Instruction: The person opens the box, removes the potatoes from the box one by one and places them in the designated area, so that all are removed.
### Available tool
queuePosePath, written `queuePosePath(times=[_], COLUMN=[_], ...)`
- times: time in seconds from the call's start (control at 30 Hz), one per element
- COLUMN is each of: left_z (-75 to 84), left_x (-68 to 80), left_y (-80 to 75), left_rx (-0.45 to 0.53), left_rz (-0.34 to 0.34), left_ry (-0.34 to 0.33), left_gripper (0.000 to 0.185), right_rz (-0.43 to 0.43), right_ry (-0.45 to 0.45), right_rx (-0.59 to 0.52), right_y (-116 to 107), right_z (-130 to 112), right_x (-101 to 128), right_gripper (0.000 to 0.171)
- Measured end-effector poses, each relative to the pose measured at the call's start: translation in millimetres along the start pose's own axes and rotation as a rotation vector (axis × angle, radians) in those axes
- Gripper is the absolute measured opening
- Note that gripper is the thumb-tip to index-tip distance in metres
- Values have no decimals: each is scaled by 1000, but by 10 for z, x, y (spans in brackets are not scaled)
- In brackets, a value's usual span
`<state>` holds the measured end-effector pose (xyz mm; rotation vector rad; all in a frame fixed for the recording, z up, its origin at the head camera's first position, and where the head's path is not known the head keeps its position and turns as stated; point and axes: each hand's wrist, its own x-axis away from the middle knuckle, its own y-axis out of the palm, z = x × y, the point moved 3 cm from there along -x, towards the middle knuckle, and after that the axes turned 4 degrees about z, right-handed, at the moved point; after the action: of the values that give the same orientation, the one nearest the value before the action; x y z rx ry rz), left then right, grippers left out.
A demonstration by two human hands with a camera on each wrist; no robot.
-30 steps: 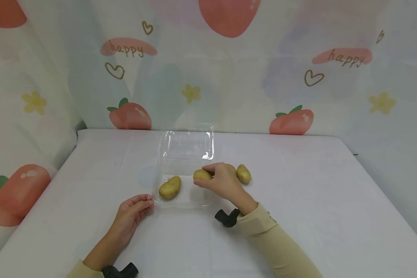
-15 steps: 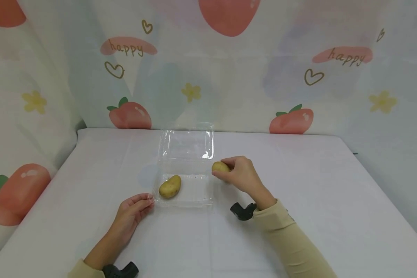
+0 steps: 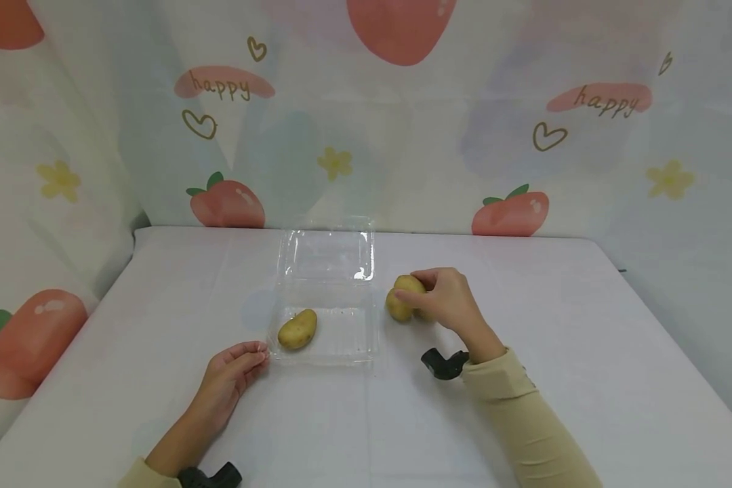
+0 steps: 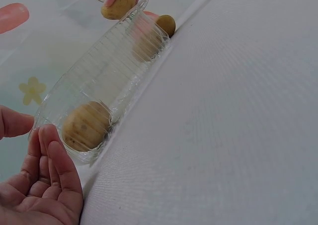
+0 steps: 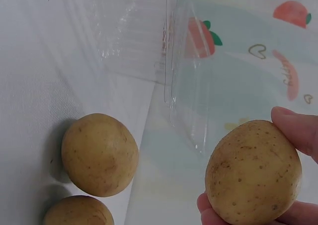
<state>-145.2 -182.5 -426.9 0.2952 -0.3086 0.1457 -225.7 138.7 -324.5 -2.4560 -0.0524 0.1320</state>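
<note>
right hand (image 3: 448,301) pinches a potato (image 3: 410,284); left hand (image 3: 232,376) lies relaxed, seemingly touching the clear box (image 3: 366,339).

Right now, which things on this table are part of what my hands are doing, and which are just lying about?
In the job:
right hand gripping a potato
left hand at the corner of the clear clamshell box
potato in the box
two loose potatoes beside it

Just there:
white tablecloth
strawberry-print backdrop
</note>
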Motion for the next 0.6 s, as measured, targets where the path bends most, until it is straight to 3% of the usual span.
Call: queuePosePath(times=[0.6], left_z=[5], left_x=[12], left_y=[11], left_rx=[12], left_rz=[-7], left_ry=[10], left_gripper=[8], right_rz=[23], right_ry=[58], right_rx=[23], right_y=[-265], right_z=[176], right_x=[-36], right_gripper=[55])
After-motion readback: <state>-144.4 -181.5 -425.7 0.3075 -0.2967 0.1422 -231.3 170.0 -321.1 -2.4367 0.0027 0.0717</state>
